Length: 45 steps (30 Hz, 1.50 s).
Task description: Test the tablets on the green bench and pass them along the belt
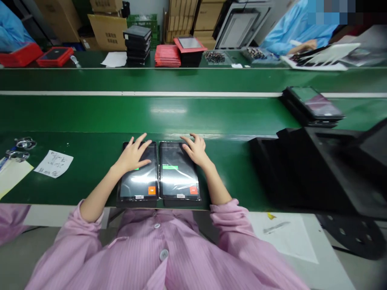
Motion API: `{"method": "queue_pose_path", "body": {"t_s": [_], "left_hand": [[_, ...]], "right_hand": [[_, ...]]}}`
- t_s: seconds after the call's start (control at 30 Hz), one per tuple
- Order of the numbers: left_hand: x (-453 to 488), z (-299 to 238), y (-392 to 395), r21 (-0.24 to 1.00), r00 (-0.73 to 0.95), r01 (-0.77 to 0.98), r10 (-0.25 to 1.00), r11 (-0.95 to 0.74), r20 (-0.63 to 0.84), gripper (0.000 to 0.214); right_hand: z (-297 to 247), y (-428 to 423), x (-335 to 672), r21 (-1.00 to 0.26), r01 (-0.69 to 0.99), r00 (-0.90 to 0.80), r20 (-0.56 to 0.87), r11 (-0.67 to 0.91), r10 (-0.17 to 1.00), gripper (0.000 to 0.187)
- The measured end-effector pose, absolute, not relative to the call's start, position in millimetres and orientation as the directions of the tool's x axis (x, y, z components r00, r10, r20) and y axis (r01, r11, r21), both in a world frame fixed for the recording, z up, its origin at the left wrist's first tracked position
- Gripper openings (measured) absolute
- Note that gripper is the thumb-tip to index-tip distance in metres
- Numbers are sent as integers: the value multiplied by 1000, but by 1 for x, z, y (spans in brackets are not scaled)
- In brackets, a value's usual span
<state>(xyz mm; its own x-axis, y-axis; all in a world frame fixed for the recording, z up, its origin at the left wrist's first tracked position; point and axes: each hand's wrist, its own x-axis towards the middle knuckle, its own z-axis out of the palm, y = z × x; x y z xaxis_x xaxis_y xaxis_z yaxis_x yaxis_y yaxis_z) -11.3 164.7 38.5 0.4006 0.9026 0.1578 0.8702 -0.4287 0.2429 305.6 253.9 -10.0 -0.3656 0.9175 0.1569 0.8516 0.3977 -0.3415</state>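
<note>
Two black tablets lie side by side on the green bench in front of me. My left hand rests on the upper part of the left tablet, fingers spread flat on the screen. My right hand lies on the top right corner of the right tablet, fingers apart and slightly curled. Both screens are lit, each with a green bar near the top and an orange square at the lower right. Neither hand holds anything.
A green conveyor belt runs behind the tablets. Black trays stand at the right, with a stack of tablets beyond. A paper note and metal clips lie at left. Another person in blue works across the belt.
</note>
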Motion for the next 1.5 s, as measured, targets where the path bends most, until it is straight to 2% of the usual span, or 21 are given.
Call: {"method": "queue_pose_path", "body": {"t_s": [0.07, 0.2, 0.3, 0.4, 0.53, 0.63, 0.73, 0.83, 0.97, 1.03, 1.1, 1.17, 1.27, 1.3, 1.4, 1.5], "left_hand": [[1, 35, 176, 175, 508, 837, 855, -519, 106, 80], [11, 37, 168, 172, 605, 780, 795, -602, 40, 81], [11, 41, 165, 133, 604, 788, 797, -601, 22, 74], [11, 40, 174, 91, 563, 818, 823, -568, 75, 75], [9, 37, 181, 154, 593, 791, 804, -593, 49, 78], [-1, 42, 177, 191, 639, 752, 769, -631, 25, 64], [-15, 46, 174, 162, 553, 813, 829, -559, 88, 49], [-23, 40, 175, 140, 387, 900, 905, -412, 177, 50], [-22, 27, 177, 139, 263, 941, 927, -308, 267, 62], [-19, 25, 183, 181, 207, 942, 915, -281, 345, 76], [-18, 28, 194, 250, 189, 924, 915, -288, 355, 84], [-15, 34, 209, 334, 234, 889, 937, -314, 258, 82], [-8, 47, 234, 472, 323, 835, 947, -283, -3, 76], [-4, 51, 241, 484, 345, 836, 934, -259, -96, 76], [11, 62, 260, 362, 366, 899, 876, -246, -313, 77], [26, 68, 274, 215, 342, 937, 846, -275, -408, 77]], "right_hand": [[-11, 262, 303, -318, 851, -380, 173, 417, 909, 46], [-10, 254, 312, -289, 816, -462, 196, 501, 865, 40], [-10, 250, 317, -323, 760, -518, 220, 563, 826, 42], [-13, 252, 313, -324, 792, -458, 246, 517, 854, 42], [-15, 255, 311, -335, 817, -427, 195, 469, 883, 41], [-12, 257, 319, -381, 764, -483, 199, 521, 853, 41], [-11, 261, 327, -485, 708, -437, 268, 512, 858, 51], [-14, 265, 329, -554, 689, -344, 317, 467, 884, 57], [-17, 266, 325, -512, 713, -363, 314, 478, 878, 54], [-18, 265, 323, -503, 711, -381, 312, 491, 870, 52], [-18, 265, 321, -508, 709, -379, 311, 489, 872, 51], [-19, 266, 322, -527, 701, -358, 324, 481, 876, 53], [-21, 269, 323, -601, 648, -284, 379, 467, 881, 60], [-22, 270, 324, -634, 622, -254, 391, 459, 885, 62], [-24, 274, 323, -740, 565, -157, 340, 367, 927, 64], [-24, 275, 319, -797, 571, -94, 171, 194, 981, 59]]}}
